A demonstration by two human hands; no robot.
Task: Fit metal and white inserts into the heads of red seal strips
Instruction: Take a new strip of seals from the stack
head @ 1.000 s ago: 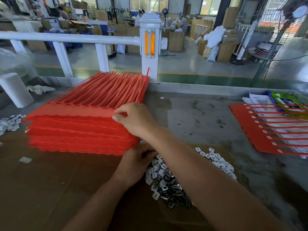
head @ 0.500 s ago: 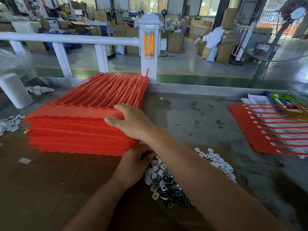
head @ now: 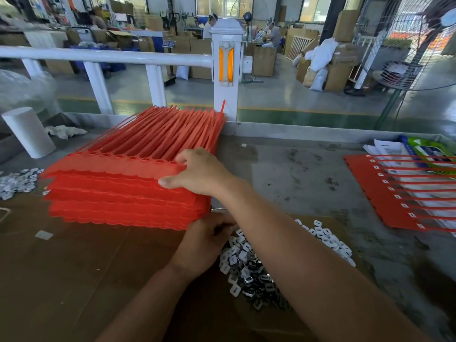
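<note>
Stack of red seal strips (head: 128, 191) sits left of centre, heads toward the camera, tails fanned back against the white railing post (head: 225, 70). The top row of head sockets is open and facing up.
Right hand (head: 199, 172) is on the stack's near right corner: fingers bent over the top layer, thumb against its front edge, pinching the top sheets.
Left hand (head: 207, 240) is just below it, at the edge of the insert heap. Fingers are curled, the tips are hidden by the right forearm, so I can't tell if it holds anything.
Inserts are loose, not binned. A mixed metal and white heap (head: 249, 275) lies on the cardboard sheet (head: 74, 267), lower centre, and white ones (head: 330, 240) trail off to its right. A smaller pile (head: 17, 180) sits at the left edge.
A strip sheet with white inserts seated in its heads (head: 394, 196) lies flat, far right.
Cardboard boxes (head: 264, 61) stand on the floor behind; contents not visible.
</note>
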